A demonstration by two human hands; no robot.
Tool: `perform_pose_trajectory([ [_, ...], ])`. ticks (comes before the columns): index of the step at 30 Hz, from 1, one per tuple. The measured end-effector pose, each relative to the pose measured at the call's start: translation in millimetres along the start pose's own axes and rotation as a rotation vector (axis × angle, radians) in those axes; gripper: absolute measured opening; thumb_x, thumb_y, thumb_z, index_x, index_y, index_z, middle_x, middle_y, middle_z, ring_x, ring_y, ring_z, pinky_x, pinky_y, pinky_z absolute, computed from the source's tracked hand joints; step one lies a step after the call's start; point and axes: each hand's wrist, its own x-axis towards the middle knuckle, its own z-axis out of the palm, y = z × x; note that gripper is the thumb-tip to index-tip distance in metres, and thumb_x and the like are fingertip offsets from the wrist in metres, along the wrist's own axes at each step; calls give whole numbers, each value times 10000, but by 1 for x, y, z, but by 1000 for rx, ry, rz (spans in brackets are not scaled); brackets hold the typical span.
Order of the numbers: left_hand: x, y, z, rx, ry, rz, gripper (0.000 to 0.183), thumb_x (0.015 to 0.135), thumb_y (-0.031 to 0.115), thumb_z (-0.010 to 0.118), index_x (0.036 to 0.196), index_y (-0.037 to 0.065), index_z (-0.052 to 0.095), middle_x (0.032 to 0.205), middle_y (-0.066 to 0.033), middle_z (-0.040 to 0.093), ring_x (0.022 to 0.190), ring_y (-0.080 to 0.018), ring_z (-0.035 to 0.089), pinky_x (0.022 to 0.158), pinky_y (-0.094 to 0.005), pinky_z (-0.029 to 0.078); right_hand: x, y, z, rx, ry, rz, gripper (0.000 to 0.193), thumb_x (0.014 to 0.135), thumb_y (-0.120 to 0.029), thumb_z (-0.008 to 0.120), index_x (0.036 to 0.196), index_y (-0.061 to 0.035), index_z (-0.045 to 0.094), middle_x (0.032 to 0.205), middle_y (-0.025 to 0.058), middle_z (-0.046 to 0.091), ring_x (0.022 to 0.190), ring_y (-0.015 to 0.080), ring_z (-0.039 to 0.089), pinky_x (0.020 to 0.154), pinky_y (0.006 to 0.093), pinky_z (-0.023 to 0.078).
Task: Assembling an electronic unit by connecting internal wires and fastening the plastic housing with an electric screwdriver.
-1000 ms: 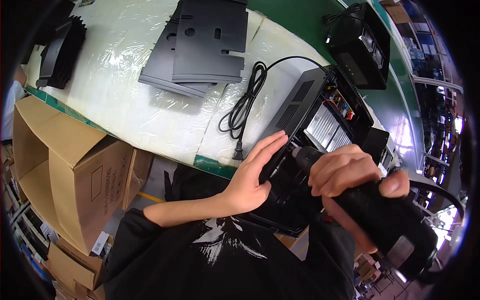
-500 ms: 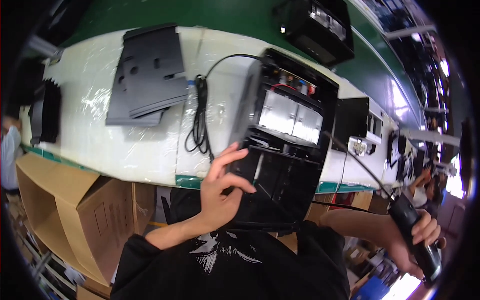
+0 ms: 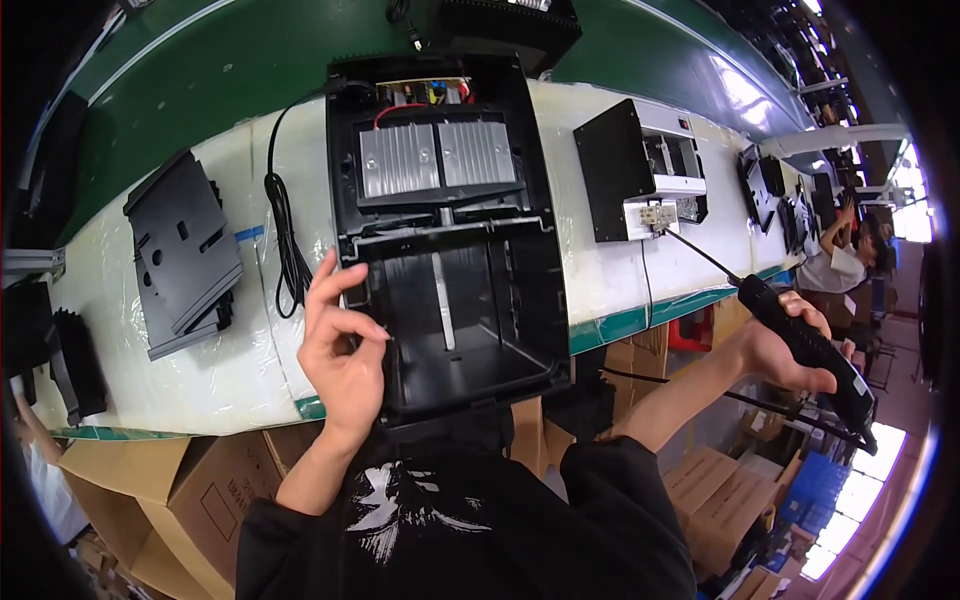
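Note:
My right hand [image 3: 785,350] is wrapped round a black electric screwdriver [image 3: 818,365], held out to the right. Its long thin bit reaches left to a small pale box of tiny metal parts [image 3: 655,216], whose details are too small to make out. In front of me lies an open black housing [image 3: 555,300] with two silver finned metal blocks [image 3: 480,155], a red wire and a circuit board at its far end. My left hand [image 3: 345,365] is at the housing's near left edge, fingers curved and apart, with nothing visible in them.
Dark flat panels [image 3: 185,250] lie stacked on the left, beside a coiled black cable [image 3: 285,245]. A black-and-silver unit [image 3: 615,175] stands right of the housing. Another black unit [image 3: 510,35] is at the back. An open cardboard box [image 3: 190,510] stands below left; people are at both sides.
The screwdriver's bit has gone from beside the housing's right edge to the small pale box further right. My view has turned, so the housing appears further left and straighter. My left hand stays beside the housing.

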Motion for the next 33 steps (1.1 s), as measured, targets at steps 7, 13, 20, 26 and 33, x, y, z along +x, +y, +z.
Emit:
perform_pose_trajectory([
  [7, 9, 0, 3, 10, -4, -62, 246, 589, -163, 448, 664, 68, 486, 1161, -103, 568, 1356, -343, 295, 1101, -459, 207, -5, 21, -3, 29, 77, 79, 786, 775, -812, 289, 1071, -109, 482, 636, 98, 539, 514, 221, 498, 517, 357, 433],
  [13, 9, -2, 4, 5, -12, -67, 247, 582, -155, 445, 673, 74, 466, 1151, -93, 570, 1360, -345, 286, 1100, -457, 198, 8, 24, 18, -132, 99, 158, 718, 766, -804, 348, 1143, -195, 402, 630, 47, 500, 524, 191, 483, 514, 333, 427],
  [20, 8, -1, 3, -9, -3, -100, 263, 575, -163, 444, 687, 75, 459, 1157, -75, 564, 1367, -346, 272, 1093, -441, 210, 42, 54, 95, -149, -147, 180, 357, 907, -381, 483, 967, -34, 421, 626, 95, 501, 482, 185, 477, 440, 294, 429],
  [26, 8, -5, 0, -51, -11, -61, 270, 576, -172, 460, 714, 57, 497, 1150, -82, 569, 1354, -338, 301, 1089, -429, 229, 52, 88, 123, -294, -321, 332, 364, 916, -358, 552, 944, -25, 408, 643, 105, 548, 482, 181, 539, 432, 307, 458],
  [33, 8, -9, 3, -83, -25, -25, 284, 577, -155, 461, 756, 55, 529, 1144, -82, 580, 1349, -331, 303, 1100, -428, 206, 15, 70, 105, -346, -331, 386, 326, 927, -345, 535, 974, -40, 430, 619, 72, 530, 448, 153, 517, 406, 269, 425],
])
